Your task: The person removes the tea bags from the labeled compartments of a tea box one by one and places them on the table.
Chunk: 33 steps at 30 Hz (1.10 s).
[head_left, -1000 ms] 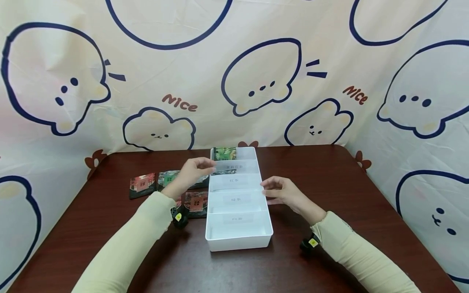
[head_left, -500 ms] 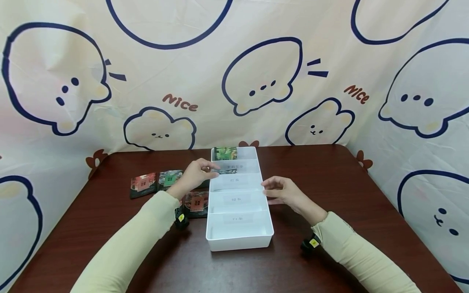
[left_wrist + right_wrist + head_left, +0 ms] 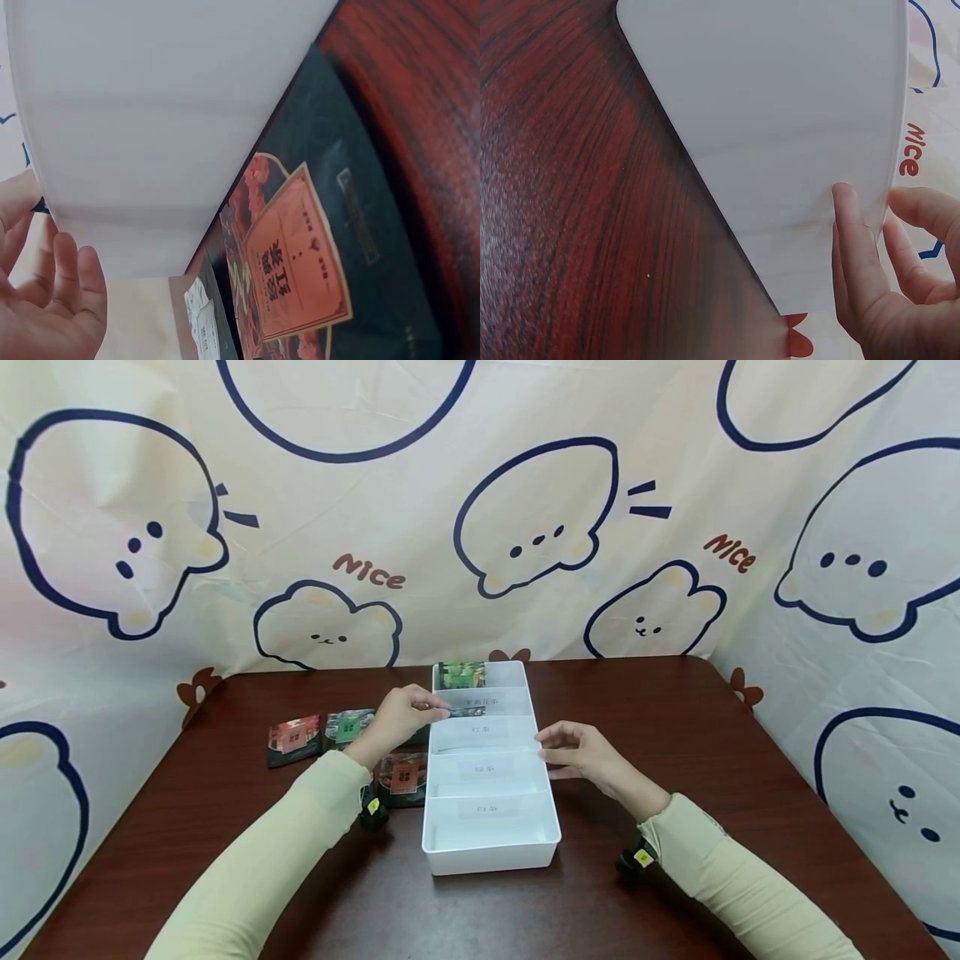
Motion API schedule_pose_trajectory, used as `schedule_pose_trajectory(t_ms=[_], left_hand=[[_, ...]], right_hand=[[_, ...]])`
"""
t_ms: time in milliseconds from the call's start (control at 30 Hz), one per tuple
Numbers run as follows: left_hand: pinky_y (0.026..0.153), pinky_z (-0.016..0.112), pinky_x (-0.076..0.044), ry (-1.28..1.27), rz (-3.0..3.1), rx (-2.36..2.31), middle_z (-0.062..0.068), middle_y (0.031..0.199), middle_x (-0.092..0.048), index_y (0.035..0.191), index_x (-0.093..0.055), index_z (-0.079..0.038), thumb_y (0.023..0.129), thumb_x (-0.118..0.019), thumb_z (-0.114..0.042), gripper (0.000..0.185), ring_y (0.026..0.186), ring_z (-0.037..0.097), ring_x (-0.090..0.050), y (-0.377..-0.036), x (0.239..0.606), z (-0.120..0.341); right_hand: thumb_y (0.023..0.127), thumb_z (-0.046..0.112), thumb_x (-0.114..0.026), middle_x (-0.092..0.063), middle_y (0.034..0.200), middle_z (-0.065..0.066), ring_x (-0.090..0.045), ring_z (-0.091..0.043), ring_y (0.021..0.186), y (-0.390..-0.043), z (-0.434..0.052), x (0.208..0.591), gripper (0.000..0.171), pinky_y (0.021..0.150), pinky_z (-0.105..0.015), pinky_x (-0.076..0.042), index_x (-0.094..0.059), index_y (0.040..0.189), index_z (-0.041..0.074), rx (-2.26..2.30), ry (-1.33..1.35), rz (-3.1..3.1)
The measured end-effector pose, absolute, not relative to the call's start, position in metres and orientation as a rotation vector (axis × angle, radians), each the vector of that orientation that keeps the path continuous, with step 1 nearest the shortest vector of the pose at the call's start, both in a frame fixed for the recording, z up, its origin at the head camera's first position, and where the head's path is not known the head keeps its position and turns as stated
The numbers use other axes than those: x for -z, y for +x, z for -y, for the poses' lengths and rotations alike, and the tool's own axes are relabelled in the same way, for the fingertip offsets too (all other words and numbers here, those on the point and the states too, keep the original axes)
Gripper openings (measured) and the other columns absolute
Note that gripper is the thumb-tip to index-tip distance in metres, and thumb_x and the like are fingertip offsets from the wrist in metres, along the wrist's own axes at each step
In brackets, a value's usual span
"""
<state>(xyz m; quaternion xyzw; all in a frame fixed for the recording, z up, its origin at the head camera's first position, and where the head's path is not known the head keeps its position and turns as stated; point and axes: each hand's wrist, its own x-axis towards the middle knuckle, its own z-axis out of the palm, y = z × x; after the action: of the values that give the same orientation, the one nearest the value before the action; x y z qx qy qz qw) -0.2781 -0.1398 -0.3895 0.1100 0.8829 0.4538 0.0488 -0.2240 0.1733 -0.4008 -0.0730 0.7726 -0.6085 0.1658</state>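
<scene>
Over the white tray [image 3: 543, 839], the left hand [image 3: 397, 717] pinches a thin, light, slippery-looking sachet [image 3: 467, 712] by its edge; right hand [image 3: 581, 753] lies relaxed beside.

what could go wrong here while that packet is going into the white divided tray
The left hand only pinches the dark green packet by one end above the white divided plastic tray, so it might slip or land in the neighbouring compartment. The right hand merely touches the tray's side wall, so the tray may slide on the brown table.
</scene>
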Motion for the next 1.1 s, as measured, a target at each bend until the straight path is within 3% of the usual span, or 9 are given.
schedule_pose_trajectory(t_ms=[300,567,733,967,1100], left_hand=[[0.078,0.040,-0.054,0.313,-2.692,-1.461,0.003,0.111,-0.062,0.104,-0.076,-0.017,0.090,-0.070,-0.029,0.019,0.097,0.024,-0.056,-0.275,0.388,0.140],[0.095,0.046,-0.049,0.347,-2.631,-1.672,0.002,0.114,-0.066,0.104,-0.075,-0.015,0.089,-0.071,-0.031,0.023,0.109,0.021,-0.059,-0.273,0.376,0.139],[0.098,0.046,-0.048,0.387,-2.583,-1.822,0.005,0.118,-0.068,0.110,-0.073,-0.013,0.089,-0.069,-0.036,0.032,0.112,0.019,-0.061,-0.268,0.358,0.142],[0.079,0.023,-0.053,0.422,-2.606,-2.091,-0.008,0.105,-0.069,0.115,-0.069,-0.006,0.091,-0.067,-0.033,0.036,0.095,0.009,-0.062,-0.262,0.334,0.150],[0.072,0.019,-0.053,0.390,-2.657,-2.160,-0.012,0.102,-0.068,0.116,-0.068,-0.009,0.092,-0.066,-0.032,0.034,0.093,0.008,-0.062,-0.256,0.325,0.159]], right_hand=[[0.089,0.004,-0.068,-0.060,0.106,-0.016,-0.066,-0.018,0.087,-0.224,-0.173,0.401,0.033,0.076,-0.040,-0.059,-0.058,0.119,-0.004,1.729,-0.210,-2.202],[0.089,0.003,-0.067,-0.060,0.105,-0.015,-0.066,-0.018,0.086,-0.223,-0.172,0.399,0.034,0.075,-0.039,-0.059,-0.057,0.120,-0.005,1.739,-0.218,-2.183],[0.089,0.003,-0.066,-0.060,0.105,-0.015,-0.066,-0.017,0.086,-0.223,-0.171,0.398,0.034,0.075,-0.039,-0.059,-0.057,0.120,-0.005,1.737,-0.222,-2.184],[0.089,0.005,-0.067,-0.060,0.105,-0.015,-0.066,-0.018,0.086,-0.223,-0.171,0.398,0.034,0.075,-0.039,-0.059,-0.056,0.120,-0.005,1.731,-0.228,-2.185],[0.089,0.004,-0.067,-0.060,0.105,-0.015,-0.066,-0.017,0.087,-0.224,-0.172,0.399,0.034,0.075,-0.039,-0.059,-0.057,0.120,-0.005,1.727,-0.218,-2.190]])
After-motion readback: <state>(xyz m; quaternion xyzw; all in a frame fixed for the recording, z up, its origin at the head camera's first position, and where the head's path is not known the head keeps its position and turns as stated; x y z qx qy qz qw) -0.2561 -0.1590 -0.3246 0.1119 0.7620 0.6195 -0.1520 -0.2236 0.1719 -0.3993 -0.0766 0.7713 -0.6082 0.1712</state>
